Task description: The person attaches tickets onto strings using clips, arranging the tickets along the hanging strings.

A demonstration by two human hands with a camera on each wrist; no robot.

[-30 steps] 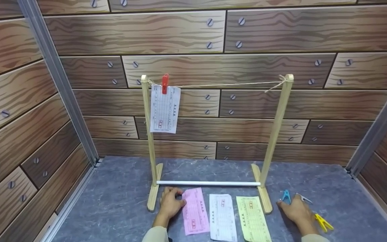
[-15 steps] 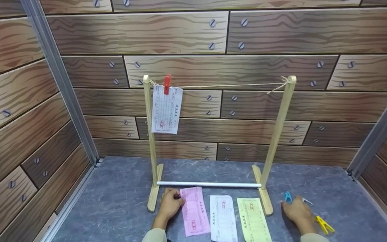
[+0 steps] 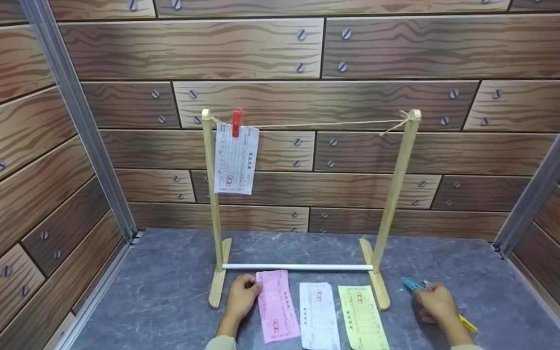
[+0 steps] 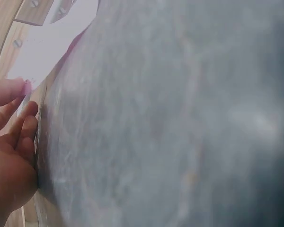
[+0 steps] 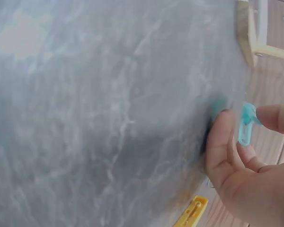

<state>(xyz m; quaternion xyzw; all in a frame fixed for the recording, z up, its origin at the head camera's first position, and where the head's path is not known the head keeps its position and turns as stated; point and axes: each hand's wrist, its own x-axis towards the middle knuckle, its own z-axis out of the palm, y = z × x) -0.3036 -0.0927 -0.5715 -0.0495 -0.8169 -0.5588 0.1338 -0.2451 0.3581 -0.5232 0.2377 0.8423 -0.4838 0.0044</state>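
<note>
My left hand (image 3: 241, 297) pinches the upper left corner of a pink printed slip (image 3: 278, 307). In the left wrist view, thumb and finger meet on that corner, and the pink slip (image 4: 52, 45) bends up from there. My right hand (image 3: 438, 305) holds a blue clothespin (image 3: 410, 283) by its end. The right wrist view has the blue clothespin (image 5: 246, 122) between thumb and fingers. Partly behind this hand lie a yellow clothespin (image 3: 468, 323) and a pale clip (image 3: 427, 282). A white slip (image 3: 319, 316) and a yellow slip (image 3: 362, 317) lie right of the pink one.
A wooden stand (image 3: 394, 194) with a white crossbar (image 3: 297, 267) rises behind the slips. Along its top runs a string (image 3: 328, 123), where a red clothespin (image 3: 236, 122) holds another white slip (image 3: 235, 160). Wood-patterned walls (image 3: 251, 48) enclose the grey tabletop (image 3: 163, 291).
My right hand has taken hold of the blue clothespin and turned it. The pink slip has shifted slightly left, with my left hand at its corner.
</note>
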